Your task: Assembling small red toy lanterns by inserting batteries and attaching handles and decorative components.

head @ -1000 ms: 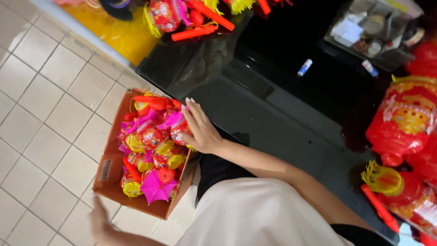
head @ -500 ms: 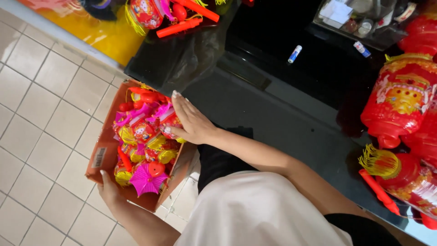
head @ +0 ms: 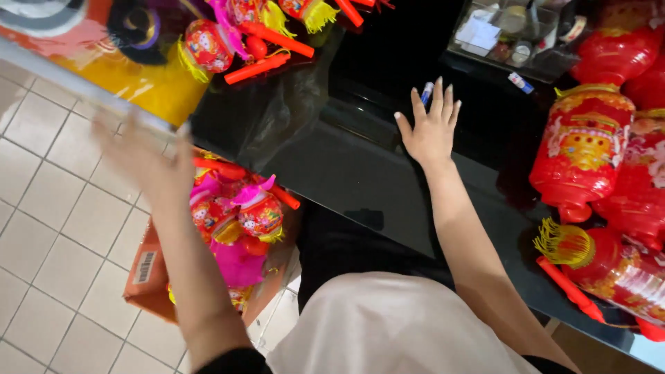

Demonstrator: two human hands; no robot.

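Now the right hand [head: 431,131] lies flat, fingers spread, on the black counter [head: 346,173] near a blue marker [head: 427,92]; the blurred left hand [head: 149,163], empty and open, hovers above the box of colourful lanterns [head: 235,221].

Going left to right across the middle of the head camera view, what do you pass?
Tiled floor → left hand, blurred → cardboard box of pink and red toy lanterns → black counter → right hand, fingers spread on the counter → big red lanterns.
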